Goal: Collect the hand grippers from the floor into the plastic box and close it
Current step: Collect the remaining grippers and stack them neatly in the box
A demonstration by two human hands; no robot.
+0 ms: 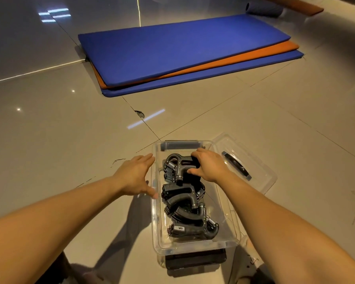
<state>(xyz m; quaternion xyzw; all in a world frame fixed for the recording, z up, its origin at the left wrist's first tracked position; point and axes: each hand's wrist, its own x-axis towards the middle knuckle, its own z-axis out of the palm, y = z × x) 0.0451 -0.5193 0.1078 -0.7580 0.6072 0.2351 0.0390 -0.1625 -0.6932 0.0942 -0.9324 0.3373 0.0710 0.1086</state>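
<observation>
A clear plastic box (156, 222) stands open on the tiled floor in front of me. Inside it lie several black hand grippers (184, 201) with metal springs, piled along its length. My right hand (208, 165) reaches into the far end of the box and is closed around the topmost hand gripper (179, 166). My left hand (136, 176) is spread against the outside of the box's left wall, thumb at the rim. The clear lid (252, 167) with a black handle lies on the floor just right of the box.
A stack of blue and orange exercise mats (182, 56) lies on the floor farther ahead. A rolled mat (262, 9) sits at the top right. The glossy tiles show a small chipped spot (140, 114) between the box and the mats.
</observation>
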